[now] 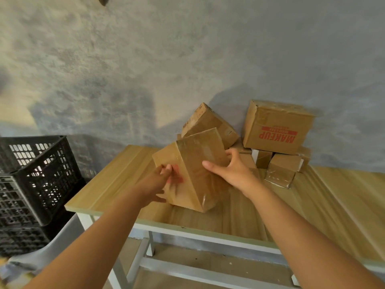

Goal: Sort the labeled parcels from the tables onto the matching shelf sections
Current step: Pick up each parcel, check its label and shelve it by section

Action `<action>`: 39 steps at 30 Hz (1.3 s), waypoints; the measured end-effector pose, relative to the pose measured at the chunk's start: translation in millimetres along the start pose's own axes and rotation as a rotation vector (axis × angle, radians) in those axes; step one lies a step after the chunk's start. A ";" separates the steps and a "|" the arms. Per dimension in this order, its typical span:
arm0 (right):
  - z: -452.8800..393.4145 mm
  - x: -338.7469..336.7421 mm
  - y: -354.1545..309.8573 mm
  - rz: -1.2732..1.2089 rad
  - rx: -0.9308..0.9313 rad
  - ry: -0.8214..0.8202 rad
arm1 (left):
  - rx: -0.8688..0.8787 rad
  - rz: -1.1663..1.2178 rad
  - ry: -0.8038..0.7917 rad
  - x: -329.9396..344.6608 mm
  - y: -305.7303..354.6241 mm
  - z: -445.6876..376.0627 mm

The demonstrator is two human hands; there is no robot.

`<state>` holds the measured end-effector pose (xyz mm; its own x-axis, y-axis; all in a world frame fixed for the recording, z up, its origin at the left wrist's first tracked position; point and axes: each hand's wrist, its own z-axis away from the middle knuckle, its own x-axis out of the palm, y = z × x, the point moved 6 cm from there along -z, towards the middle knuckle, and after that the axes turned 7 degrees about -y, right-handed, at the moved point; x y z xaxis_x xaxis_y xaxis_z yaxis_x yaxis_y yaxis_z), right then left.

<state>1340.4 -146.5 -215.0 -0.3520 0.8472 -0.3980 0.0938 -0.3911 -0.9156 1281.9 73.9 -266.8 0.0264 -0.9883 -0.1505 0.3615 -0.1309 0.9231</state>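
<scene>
The box point(193, 170) stands tilted on the bench point(116, 180), long axis running away; left hand point(160, 180) grips its near-left face, right hand point(231, 165) clasps the right edge.

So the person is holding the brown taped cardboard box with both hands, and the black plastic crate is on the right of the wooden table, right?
Not quite: the head view shows the black plastic crate left of the wooden table. Both the left hand and right hand do hold the brown taped cardboard box.

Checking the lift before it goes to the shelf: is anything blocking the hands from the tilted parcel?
No. Both the left hand and right hand already hold the parcel, nothing between. No shelf is in view.
</scene>
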 end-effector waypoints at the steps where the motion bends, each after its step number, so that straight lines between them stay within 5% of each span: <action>1: 4.3 2.9 -2.6 0.047 -0.034 0.001 | 0.006 0.012 -0.034 4.3 4.6 1.6; 11: 9.8 37.0 -9.1 0.266 -0.186 -0.019 | 0.032 0.175 0.057 -26.3 46.0 23.4; 18: 1.9 62.6 -5.3 0.028 0.079 -0.008 | -0.008 0.252 -0.005 -69.2 -0.5 16.2; 22: 6.4 83.5 7.0 -0.088 0.266 -0.063 | 0.023 0.093 -0.043 -70.9 -15.4 13.0; 27: 5.3 107.5 1.3 -0.005 0.174 -0.092 | 0.284 -0.185 0.388 -129.0 6.6 1.2; 29: 1.8 120.6 -2.6 0.053 0.092 -0.102 | 0.303 -0.399 0.362 -139.8 8.3 -2.0; 35: -12.2 147.5 -11.7 0.063 -0.024 -0.112 | 0.291 -0.558 0.231 -124.0 35.8 7.5; 39: -17.7 146.0 -17.4 0.116 -0.042 -0.066 | 0.086 -0.767 0.073 -112.5 31.5 0.9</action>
<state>1303.9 -9.7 -258.2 -0.3972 0.7711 -0.4977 0.1755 -0.4685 -0.8659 1289.5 180.8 -220.4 -0.1401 -0.6112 -0.7790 0.2298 -0.7853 0.5748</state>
